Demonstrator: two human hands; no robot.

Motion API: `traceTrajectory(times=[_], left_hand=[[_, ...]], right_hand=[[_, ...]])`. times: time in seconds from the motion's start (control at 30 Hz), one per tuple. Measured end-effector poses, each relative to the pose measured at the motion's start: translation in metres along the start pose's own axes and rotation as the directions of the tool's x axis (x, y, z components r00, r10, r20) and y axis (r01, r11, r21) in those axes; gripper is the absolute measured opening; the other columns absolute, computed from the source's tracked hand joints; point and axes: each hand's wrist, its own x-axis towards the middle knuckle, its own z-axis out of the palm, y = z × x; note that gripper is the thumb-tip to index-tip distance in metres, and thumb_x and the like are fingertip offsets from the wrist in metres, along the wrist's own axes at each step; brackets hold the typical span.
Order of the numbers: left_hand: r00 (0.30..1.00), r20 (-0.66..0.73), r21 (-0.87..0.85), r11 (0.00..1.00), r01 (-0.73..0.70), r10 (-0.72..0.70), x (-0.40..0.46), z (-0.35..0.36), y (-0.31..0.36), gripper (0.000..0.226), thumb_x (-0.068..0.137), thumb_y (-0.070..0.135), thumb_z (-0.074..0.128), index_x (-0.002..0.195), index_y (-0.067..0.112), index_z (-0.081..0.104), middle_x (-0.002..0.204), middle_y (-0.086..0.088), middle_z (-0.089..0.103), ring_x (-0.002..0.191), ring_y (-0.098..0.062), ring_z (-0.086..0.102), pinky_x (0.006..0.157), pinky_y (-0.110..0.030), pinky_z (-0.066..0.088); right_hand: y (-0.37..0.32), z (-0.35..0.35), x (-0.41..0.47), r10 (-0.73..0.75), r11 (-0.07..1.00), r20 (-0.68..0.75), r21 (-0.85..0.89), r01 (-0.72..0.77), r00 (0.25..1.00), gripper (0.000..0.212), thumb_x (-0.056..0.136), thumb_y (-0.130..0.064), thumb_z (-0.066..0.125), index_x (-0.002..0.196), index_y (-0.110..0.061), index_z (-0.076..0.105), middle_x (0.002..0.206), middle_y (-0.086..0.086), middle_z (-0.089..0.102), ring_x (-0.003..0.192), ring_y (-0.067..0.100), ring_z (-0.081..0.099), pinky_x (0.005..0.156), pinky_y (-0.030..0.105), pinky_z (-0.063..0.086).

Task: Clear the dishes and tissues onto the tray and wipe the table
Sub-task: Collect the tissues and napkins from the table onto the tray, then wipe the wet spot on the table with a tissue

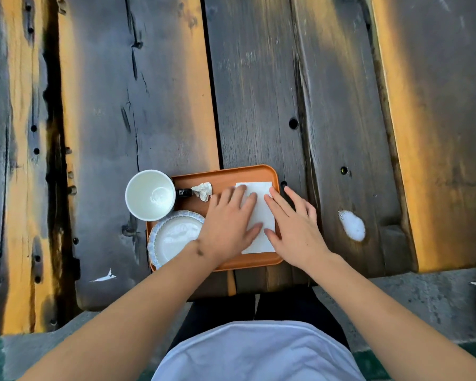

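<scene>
An orange tray (247, 171) lies on the dark plank table near its front edge. On it rest a white cup (150, 195) at the far left corner, a white plate with a blue rim (173, 237) at the near left, a crumpled tissue (203, 190) and a flat folded white napkin (261, 215). My left hand (227, 224) lies flat on the napkin's left side, fingers spread. My right hand (294, 224) lies flat on its right side, partly over the tray's rim.
A white foamy spill (352, 225) sits on the table to the right of the tray. A small white smear (104, 276) marks the wood at the near left. Gaps run between the planks. A grey bench lies below the table edge.
</scene>
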Motion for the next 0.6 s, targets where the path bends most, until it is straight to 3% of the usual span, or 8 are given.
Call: traceTrajectory(times=[0.07, 0.13, 0.23, 0.4, 0.6], left_hand=[[0.983, -0.171, -0.102, 0.993, 0.051, -0.068, 0.014, -0.011, -0.013, 0.048, 0.088, 0.044, 0.051, 0.122, 0.010, 0.058, 0.130, -0.012, 0.057, 0.114, -0.034, 0.056, 0.089, -0.044, 0.041], [0.960, -0.197, -0.189, 0.968, 0.163, -0.200, 0.036, -0.025, -0.028, 0.041, 0.089, 0.034, 0.052, 0.120, 0.009, 0.058, 0.131, -0.013, 0.056, 0.115, -0.035, 0.055, 0.092, -0.044, 0.041], [0.923, -0.196, -0.252, 0.927, 0.279, -0.331, 0.076, -0.038, -0.048, 0.036, 0.091, 0.026, 0.053, 0.122, 0.008, 0.057, 0.134, -0.013, 0.054, 0.118, -0.035, 0.051, 0.097, -0.045, 0.041], [0.942, -0.268, -0.350, 0.931, 0.101, -0.203, 0.129, -0.030, -0.064, 0.048, 0.096, 0.017, 0.049, 0.143, 0.005, 0.050, 0.153, -0.013, 0.048, 0.142, -0.032, 0.044, 0.117, -0.040, 0.036], [0.962, -0.272, -0.168, 0.985, -0.042, -0.005, 0.176, -0.017, -0.071, 0.054, 0.100, 0.026, 0.037, 0.152, 0.013, 0.042, 0.161, -0.010, 0.037, 0.152, -0.033, 0.029, 0.124, -0.046, 0.022]], right_hand=[[-0.004, -0.001, -0.005, 0.086, 0.992, -0.093, 0.096, -0.077, 0.992, 0.063, 0.089, -0.046, 0.059, 0.145, -0.022, 0.044, 0.157, -0.006, 0.033, 0.146, 0.020, 0.023, 0.113, 0.045, 0.029], [-0.007, 0.001, -0.011, 0.218, 0.961, -0.157, 0.206, -0.184, 0.963, 0.056, 0.086, -0.049, 0.062, 0.134, -0.025, 0.051, 0.146, -0.005, 0.042, 0.138, 0.018, 0.034, 0.109, 0.040, 0.035], [-0.014, 0.007, -0.019, 0.378, 0.888, -0.134, 0.332, -0.318, 0.916, 0.048, 0.086, -0.051, 0.063, 0.125, -0.025, 0.054, 0.127, -0.005, 0.051, 0.119, 0.014, 0.047, 0.099, 0.034, 0.048], [-0.024, 0.012, -0.021, 0.517, 0.794, -0.042, 0.396, -0.461, 0.855, 0.038, 0.089, -0.052, 0.060, 0.118, -0.029, 0.051, 0.103, -0.015, 0.048, 0.090, 0.006, 0.054, 0.073, 0.020, 0.052], [-0.030, 0.016, -0.011, 0.552, 0.773, -0.051, 0.406, -0.488, 0.832, 0.028, 0.091, -0.055, 0.056, 0.103, -0.030, 0.057, 0.083, -0.016, 0.049, 0.063, 0.004, 0.051, 0.058, 0.016, 0.046]])
